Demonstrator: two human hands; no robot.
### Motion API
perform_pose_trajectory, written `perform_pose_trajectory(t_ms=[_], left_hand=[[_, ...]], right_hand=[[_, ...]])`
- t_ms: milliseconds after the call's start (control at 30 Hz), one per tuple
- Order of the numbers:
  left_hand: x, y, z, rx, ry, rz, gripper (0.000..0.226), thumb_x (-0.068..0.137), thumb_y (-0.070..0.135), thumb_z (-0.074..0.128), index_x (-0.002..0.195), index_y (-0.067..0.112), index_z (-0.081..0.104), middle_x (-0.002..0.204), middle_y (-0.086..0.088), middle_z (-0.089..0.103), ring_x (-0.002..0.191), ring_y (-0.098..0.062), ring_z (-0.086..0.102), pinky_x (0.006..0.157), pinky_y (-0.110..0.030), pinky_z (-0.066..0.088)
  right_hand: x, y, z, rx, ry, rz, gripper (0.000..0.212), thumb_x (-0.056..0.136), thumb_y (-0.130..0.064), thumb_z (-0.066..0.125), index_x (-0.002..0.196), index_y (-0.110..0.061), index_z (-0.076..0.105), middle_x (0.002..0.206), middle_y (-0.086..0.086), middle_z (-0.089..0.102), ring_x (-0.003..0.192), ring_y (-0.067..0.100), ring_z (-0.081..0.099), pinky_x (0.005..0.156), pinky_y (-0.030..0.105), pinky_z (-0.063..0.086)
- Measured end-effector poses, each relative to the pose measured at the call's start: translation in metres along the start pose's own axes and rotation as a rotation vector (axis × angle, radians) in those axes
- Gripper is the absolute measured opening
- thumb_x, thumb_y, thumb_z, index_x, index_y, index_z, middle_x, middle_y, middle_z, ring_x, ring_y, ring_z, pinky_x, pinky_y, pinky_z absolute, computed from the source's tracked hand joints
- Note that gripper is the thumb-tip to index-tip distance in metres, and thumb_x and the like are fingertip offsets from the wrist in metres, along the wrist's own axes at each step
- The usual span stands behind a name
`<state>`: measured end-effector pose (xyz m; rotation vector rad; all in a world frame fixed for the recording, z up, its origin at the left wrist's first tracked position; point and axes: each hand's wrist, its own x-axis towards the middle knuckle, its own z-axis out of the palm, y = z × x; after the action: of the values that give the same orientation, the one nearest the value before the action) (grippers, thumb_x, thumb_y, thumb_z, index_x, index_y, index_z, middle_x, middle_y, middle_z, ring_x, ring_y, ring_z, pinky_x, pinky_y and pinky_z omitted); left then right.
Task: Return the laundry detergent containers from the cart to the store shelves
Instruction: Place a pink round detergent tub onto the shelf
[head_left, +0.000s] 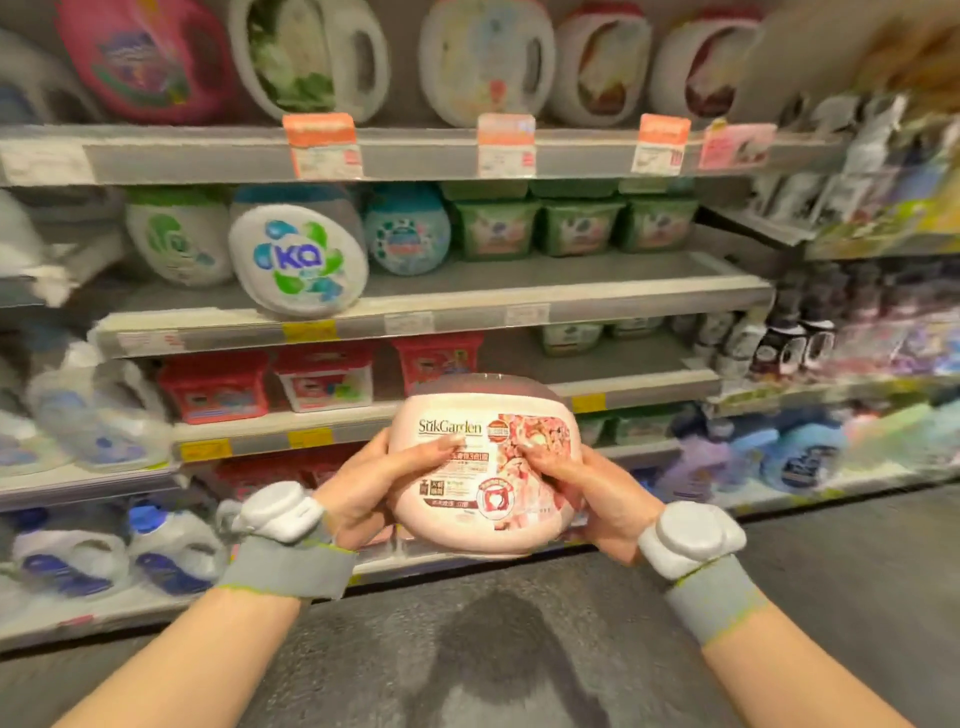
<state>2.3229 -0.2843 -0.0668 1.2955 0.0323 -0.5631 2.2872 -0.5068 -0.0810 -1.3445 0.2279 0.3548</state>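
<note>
Both hands, left (358, 493) & right (597, 499), gripping pink detergent tub (483, 467), facing shelves (415, 312)

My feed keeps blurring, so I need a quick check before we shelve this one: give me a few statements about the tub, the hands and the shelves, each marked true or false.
1. Both hands hold the pink tub. True: the left hand and the right hand grip it from either side.
2. The tub already sits on a shelf. False: it is held in the air in front of the shelves.
3. The tub's label faces the camera. True.
4. The white KA tub stands below the red boxes. False: it is on the shelf above them.
5. The green boxes share a shelf with the white KA tub. True: they stand to its right.
</note>
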Motion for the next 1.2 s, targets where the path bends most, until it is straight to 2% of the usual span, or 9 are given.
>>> perform_pose_trajectory(t_ms=[200, 333, 433, 500, 633, 800, 933, 1067, 1200], left_hand=[[0.099, -0.044, 0.010, -0.008, -0.036, -0.043, 0.080, 0.058, 0.024, 0.087, 0.130, 0.011, 0.054, 0.117, -0.018, 0.069, 0.110, -0.035, 0.065, 0.094, -0.055, 0.051], [0.184, -0.064, 0.019, 0.050, -0.074, -0.047, 0.060, 0.069, 0.016, 0.084, 0.123, 0.013, 0.058, 0.111, -0.015, 0.072, 0.096, -0.027, 0.071, 0.079, -0.043, 0.059], [0.232, -0.068, 0.024, 0.036, -0.034, -0.034, 0.086, 0.060, 0.018, 0.091, 0.132, 0.007, 0.046, 0.116, -0.018, 0.069, 0.100, -0.031, 0.070, 0.077, -0.043, 0.059], [0.269, -0.072, 0.027, 0.015, 0.023, 0.002, 0.095, 0.056, 0.018, 0.094, 0.133, 0.006, 0.041, 0.118, -0.017, 0.067, 0.101, -0.031, 0.069, 0.078, -0.044, 0.059], [0.330, -0.072, 0.032, 0.035, 0.063, 0.068, 0.080, 0.057, 0.012, 0.089, 0.124, 0.014, 0.044, 0.108, -0.011, 0.071, 0.080, -0.025, 0.073, 0.059, -0.040, 0.060], [0.381, -0.070, 0.025, 0.106, 0.116, 0.187, 0.083, 0.053, 0.008, 0.090, 0.126, 0.013, 0.051, 0.111, -0.009, 0.072, 0.099, -0.023, 0.070, 0.076, -0.032, 0.059], [0.408, -0.057, 0.026, 0.231, 0.151, 0.225, 0.069, 0.057, 0.017, 0.083, 0.118, 0.016, 0.051, 0.108, -0.006, 0.073, 0.096, -0.018, 0.071, 0.066, -0.025, 0.057], [0.432, -0.050, 0.016, 0.349, 0.196, 0.245, 0.084, 0.052, 0.029, 0.094, 0.125, 0.019, 0.053, 0.111, -0.003, 0.073, 0.102, -0.019, 0.070, 0.082, -0.034, 0.058], [0.450, -0.054, 0.008, 0.400, 0.248, 0.258, 0.083, 0.050, 0.038, 0.091, 0.123, 0.016, 0.057, 0.107, -0.005, 0.074, 0.101, -0.023, 0.070, 0.093, -0.043, 0.054]], right_hand=[[0.060, 0.023, -0.069, 0.002, 0.058, 0.014, 0.067, 0.061, -0.035, 0.081, 0.123, -0.015, 0.062, 0.111, 0.010, 0.072, 0.107, 0.030, 0.067, 0.104, 0.056, 0.041], [0.123, 0.030, -0.117, 0.059, 0.067, -0.003, 0.061, 0.066, -0.023, 0.076, 0.124, -0.010, 0.061, 0.111, 0.013, 0.072, 0.103, 0.028, 0.069, 0.093, 0.045, 0.054], [0.158, 0.024, -0.142, 0.079, 0.032, -0.044, 0.047, 0.072, -0.013, 0.070, 0.118, -0.007, 0.063, 0.108, 0.015, 0.072, 0.094, 0.024, 0.072, 0.072, 0.032, 0.060], [0.187, 0.020, -0.160, 0.062, 0.004, -0.076, 0.045, 0.072, -0.010, 0.070, 0.116, -0.005, 0.065, 0.108, 0.017, 0.072, 0.093, 0.025, 0.072, 0.069, 0.031, 0.060], [0.250, 0.012, -0.194, -0.018, 0.000, -0.128, 0.055, 0.065, -0.009, 0.077, 0.119, -0.003, 0.065, 0.111, 0.018, 0.071, 0.103, 0.030, 0.069, 0.085, 0.040, 0.058], [0.320, 0.005, -0.229, -0.102, -0.004, -0.176, 0.102, 0.044, -0.018, 0.096, 0.133, -0.006, 0.048, 0.117, 0.015, 0.069, 0.109, 0.029, 0.066, 0.095, 0.049, 0.052], [0.357, -0.007, -0.245, -0.166, -0.014, -0.221, 0.105, 0.043, -0.019, 0.095, 0.134, -0.012, 0.045, 0.115, 0.011, 0.070, 0.108, 0.027, 0.067, 0.092, 0.049, 0.054], [0.389, -0.015, -0.251, -0.238, 0.032, -0.227, 0.107, 0.031, -0.032, 0.099, 0.124, -0.006, 0.052, 0.109, 0.011, 0.072, 0.102, 0.025, 0.069, 0.087, 0.045, 0.056], [0.410, -0.014, -0.249, -0.270, 0.018, -0.181, 0.082, 0.035, -0.030, 0.093, 0.106, 0.002, 0.069, 0.098, 0.014, 0.075, 0.097, 0.027, 0.071, 0.094, 0.046, 0.053]])
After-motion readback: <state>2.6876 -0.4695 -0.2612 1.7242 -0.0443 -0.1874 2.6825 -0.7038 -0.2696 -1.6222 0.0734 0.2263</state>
